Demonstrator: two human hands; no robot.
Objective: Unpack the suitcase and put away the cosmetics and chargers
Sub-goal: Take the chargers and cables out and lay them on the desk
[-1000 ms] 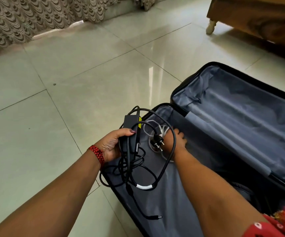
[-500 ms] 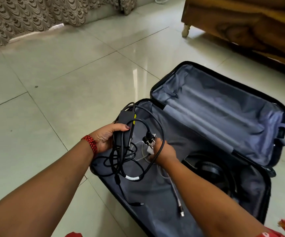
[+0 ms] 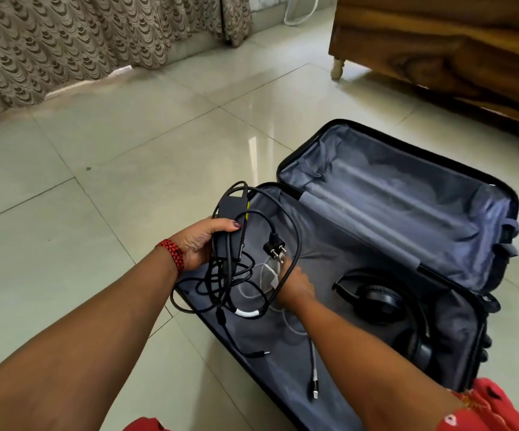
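Note:
An open black suitcase [image 3: 385,241] with grey lining lies on the tiled floor. My left hand [image 3: 200,244] grips a black laptop charger brick [image 3: 228,227] above the suitcase's left end; its tangled black cable and plug [image 3: 275,247] hang down. My right hand [image 3: 294,286] holds a small white charger [image 3: 272,276] just above the lining, and its white cable [image 3: 312,356] trails toward me. Black headphones [image 3: 379,300] lie in the near half to the right.
A patterned curtain [image 3: 65,42] hangs at the back left. A wooden piece of furniture [image 3: 454,48] on small feet stands at the back right, close to the suitcase lid. Glossy floor tiles spread to the left. Red clothing shows at the bottom edge.
The view has swung right, bringing the headphones and the whole lid into sight. My right hand has closed on the white charger and lifted it, drawing its cable out. My left hand keeps the black charger.

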